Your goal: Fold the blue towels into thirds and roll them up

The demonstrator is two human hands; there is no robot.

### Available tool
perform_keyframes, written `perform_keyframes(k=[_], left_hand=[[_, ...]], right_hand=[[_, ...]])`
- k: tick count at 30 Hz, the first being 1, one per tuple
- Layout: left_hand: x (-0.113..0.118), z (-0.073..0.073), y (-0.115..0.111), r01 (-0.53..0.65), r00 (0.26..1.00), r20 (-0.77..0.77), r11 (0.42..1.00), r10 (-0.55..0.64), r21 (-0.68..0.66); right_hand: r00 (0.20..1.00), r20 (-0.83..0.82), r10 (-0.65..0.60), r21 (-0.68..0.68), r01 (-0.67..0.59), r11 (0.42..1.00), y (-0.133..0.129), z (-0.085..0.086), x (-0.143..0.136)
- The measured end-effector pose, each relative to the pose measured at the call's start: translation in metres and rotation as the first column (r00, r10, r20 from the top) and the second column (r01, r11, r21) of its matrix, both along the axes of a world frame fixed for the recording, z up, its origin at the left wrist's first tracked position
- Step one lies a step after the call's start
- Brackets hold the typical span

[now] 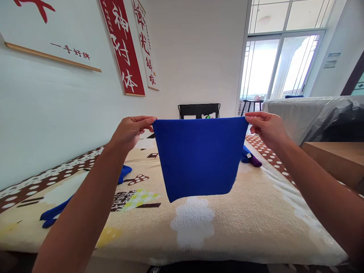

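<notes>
Hanging in the air over the blanket (pixel 256 227), a blue cloth (pixel 199 159) is stretched flat between both hands in the head view, its top edge level and its lower edge loose, clear of the bed. The left hand (pixel 129 132) pinches the top left corner between thumb and fingers; the right hand (pixel 265 127) pinches the top right corner the same way. To hold it well, I judge the two corners should stay at one height with an even pull, so the cloth hangs square and shows no slack. More blue cloth (pixel 55 214) lies near left on the blanket, and a dark roll (pixel 253 159) lies just right of the held cloth. A black chair (pixel 199 110) stands far behind, and red banners (pixel 122 45) hang on the left wall.
</notes>
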State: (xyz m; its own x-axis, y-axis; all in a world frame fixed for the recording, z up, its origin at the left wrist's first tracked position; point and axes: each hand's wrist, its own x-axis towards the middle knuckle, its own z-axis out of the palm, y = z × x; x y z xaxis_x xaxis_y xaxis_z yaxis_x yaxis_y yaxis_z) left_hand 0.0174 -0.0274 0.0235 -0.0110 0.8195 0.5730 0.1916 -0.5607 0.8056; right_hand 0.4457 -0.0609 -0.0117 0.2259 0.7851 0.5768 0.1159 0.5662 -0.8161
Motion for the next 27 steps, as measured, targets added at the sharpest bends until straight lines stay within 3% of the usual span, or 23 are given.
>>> perform_keyframes(k=[6,10,15,18,21,27], left_hand=[[-0.003,-0.002,0.0,-0.069,0.997,-0.049,0.997,0.067,-0.031],[0.0,-0.003,-0.003,-0.111,0.989,-0.097,0.993,0.114,0.027],[0.007,0.0,-0.013,-0.267,0.939,-0.206,0.961,0.276,0.069],[0.007,-0.001,-0.013,-0.302,0.918,-0.231,0.947,0.321,0.112],[0.004,-0.004,-0.008,-0.258,0.943,-0.185,0.958,0.278,0.123],[-0.001,-0.011,0.003,-0.074,0.997,-0.031,0.997,0.075,0.019]], right_hand=[[0.996,0.085,-0.024,0.0,0.024,1.0,0.003,0.005,-0.001],[0.983,0.169,-0.076,-0.008,0.079,0.997,0.006,0.006,0.001],[0.937,0.315,-0.151,0.016,0.154,0.988,0.014,0.005,0.008],[0.893,0.401,-0.206,0.036,0.209,0.977,0.017,0.005,0.009],[0.874,0.433,-0.222,0.056,0.22,0.974,0.016,0.006,0.007],[0.866,0.437,-0.244,0.084,0.231,0.969,0.015,0.006,0.003]])
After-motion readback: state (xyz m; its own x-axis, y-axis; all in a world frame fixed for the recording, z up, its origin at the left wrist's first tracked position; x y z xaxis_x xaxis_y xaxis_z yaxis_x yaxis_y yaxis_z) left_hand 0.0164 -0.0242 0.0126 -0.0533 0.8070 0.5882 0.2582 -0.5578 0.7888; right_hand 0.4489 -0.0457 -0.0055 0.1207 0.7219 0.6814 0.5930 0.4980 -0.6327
